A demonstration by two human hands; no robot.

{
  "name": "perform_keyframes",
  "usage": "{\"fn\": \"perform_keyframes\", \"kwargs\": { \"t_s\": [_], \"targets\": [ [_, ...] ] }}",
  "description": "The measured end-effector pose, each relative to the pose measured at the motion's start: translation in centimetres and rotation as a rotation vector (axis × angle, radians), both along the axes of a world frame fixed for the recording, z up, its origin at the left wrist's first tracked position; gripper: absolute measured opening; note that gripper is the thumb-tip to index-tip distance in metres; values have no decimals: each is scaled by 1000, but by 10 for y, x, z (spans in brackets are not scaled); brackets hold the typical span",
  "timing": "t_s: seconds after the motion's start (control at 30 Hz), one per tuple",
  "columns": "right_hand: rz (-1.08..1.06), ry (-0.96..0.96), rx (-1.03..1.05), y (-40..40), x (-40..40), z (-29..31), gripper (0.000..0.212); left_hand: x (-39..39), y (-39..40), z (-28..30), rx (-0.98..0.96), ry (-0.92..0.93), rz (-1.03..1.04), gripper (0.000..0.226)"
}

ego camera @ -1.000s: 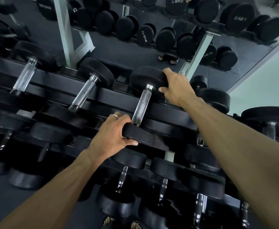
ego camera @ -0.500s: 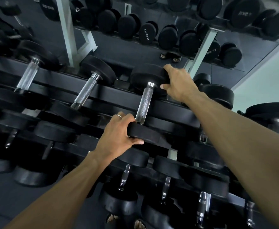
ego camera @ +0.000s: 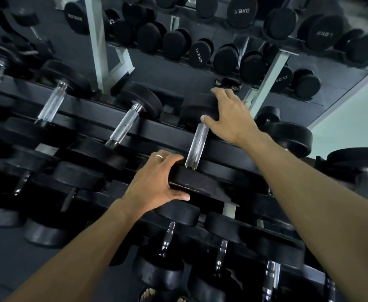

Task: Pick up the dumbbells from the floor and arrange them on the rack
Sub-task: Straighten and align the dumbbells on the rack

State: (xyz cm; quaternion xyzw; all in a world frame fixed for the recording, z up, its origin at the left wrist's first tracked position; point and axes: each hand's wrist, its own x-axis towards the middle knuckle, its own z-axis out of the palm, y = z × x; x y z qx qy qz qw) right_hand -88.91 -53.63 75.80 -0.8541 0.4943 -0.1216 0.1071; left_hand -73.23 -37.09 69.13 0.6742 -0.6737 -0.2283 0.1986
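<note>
Your left hand (ego camera: 154,184) grips the dumbbell (ego camera: 197,142)'s near head, right hand (ego camera: 228,114) its far head, on the rack (ego camera: 87,110)'s top tier | risk: pinched fingers if it rolls against its neighbour (ego camera: 126,125).

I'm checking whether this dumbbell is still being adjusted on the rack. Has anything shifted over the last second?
Barely anything. The left hand still grips the near head of the dumbbell and the right hand still holds its far head, the bar lying across the rack rail. Nothing was taken hold of or let go. The slight shift of everything in frame looks like head-camera motion; the neighbouring dumbbells stayed put.
</note>
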Motion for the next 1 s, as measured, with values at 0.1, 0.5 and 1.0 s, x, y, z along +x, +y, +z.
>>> {"fn": "perform_keyframes", "kwargs": {
  "t_s": [0.1, 0.5, 1.0],
  "targets": [
    [72, -23, -26, 12, 22, 7, 73, 24, 6, 11, 0, -34, 3, 94],
    [74, 14, 107, 29, 148, -15, 84, 172, -3, 10, -19, -84, 4, 89],
    [-200, -14, 165, -1, 183, -36, 43, 219, -16, -28, -53, 38, -89, 54]
  ]
}}
